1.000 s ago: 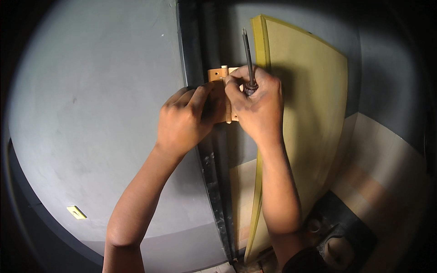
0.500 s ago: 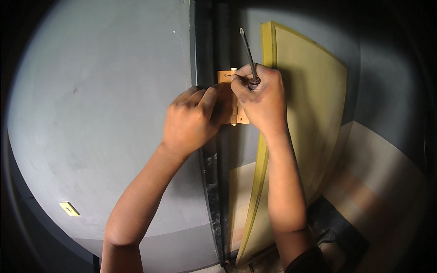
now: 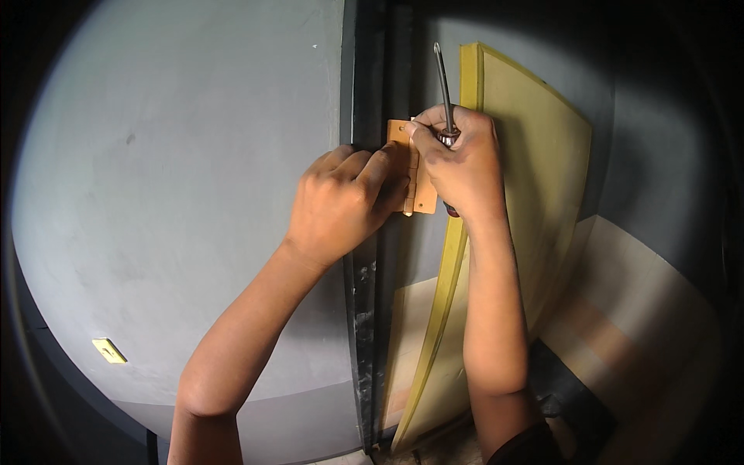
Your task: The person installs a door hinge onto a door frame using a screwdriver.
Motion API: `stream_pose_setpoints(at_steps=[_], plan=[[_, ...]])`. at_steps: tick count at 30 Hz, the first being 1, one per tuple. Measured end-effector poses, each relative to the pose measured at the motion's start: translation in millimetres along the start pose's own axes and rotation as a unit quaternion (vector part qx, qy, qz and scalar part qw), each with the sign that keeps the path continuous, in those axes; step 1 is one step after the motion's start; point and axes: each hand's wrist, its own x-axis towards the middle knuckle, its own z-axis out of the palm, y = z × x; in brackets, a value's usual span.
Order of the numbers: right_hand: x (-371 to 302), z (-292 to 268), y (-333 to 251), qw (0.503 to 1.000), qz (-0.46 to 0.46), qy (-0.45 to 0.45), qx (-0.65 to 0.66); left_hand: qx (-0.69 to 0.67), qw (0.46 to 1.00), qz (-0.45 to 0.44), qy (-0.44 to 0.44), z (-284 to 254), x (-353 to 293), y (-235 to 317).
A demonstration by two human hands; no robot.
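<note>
Hinge [image 3: 412,180]: orange-brown, upper middle of the frame, just right of centre, set upright at the dark door frame [image 3: 366,310]. Its pin barrel runs nearly vertical between the two leaves. A hole shows near the top of the left leaf and another near the lower edge of the right leaf; the rest is partly covered by the hands.

Left hand [image 3: 337,190]: at the left leaf, back of the hand toward the camera, fingers bent and close together, tips on the leaf. Cannot tell whether it pinches the leaf or only presses it.

Right hand [image 3: 473,163]: curled around a screwdriver [image 3: 445,93], shaft pointing up out of the fist, tip toward the top of the frame, dark red handle end showing below the palm. Thumb and forefinger come together at the top of the hinge; cannot tell whether anything small is pinched there.

Right of the hinge: yellow door panel [image 3: 539,163], upright and slanting in view, brighter yellow along its near edge. Left half: grey wall surface [image 3: 186,170], with a small yellow plate [image 3: 109,350] at lower left. Lower right: beige tiled wall [image 3: 643,271], partly in shadow
</note>
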Motion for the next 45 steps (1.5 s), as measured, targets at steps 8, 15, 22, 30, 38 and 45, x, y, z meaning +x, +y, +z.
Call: stream_pose_setpoints(at_steps=[8, 15, 22, 30, 38, 45], plan=[[-0.8, 4.7, 11.4, 0.999, -0.014, 0.007, 0.033, 0.003, 1.000, 0.004, 0.019, 5.0, -0.8, -1.6], [-1.4, 8.2, 0.0, 1.000, 0.013, -0.007, 0.027, 0.020, 1.000, -0.004, 0.005, 2.2, 1.5, 2.1], [-3.7, 8.6, 6.8, 0.996, 0.053, -0.009, 0.072, 0.058, 0.998, -0.004, -0.030, -1.3, 1.3, 7.9], [-3.1, 8.0, 4.4, 0.992, 0.084, -0.002, 0.094, 0.028, 1.000, -0.007, -0.008, 2.5, 3.0, 8.9], [-4.3, 7.2, 9.9, 0.989, 0.089, -0.009, 0.120, 0.033, 0.996, -0.082, 0.028, 5.8, 22.7, 14.3], [-3.2, 5.3, 13.9, 0.985, 0.103, -0.014, 0.140, 0.052, 0.991, -0.123, 0.009, 6.8, 36.3, 18.4]])
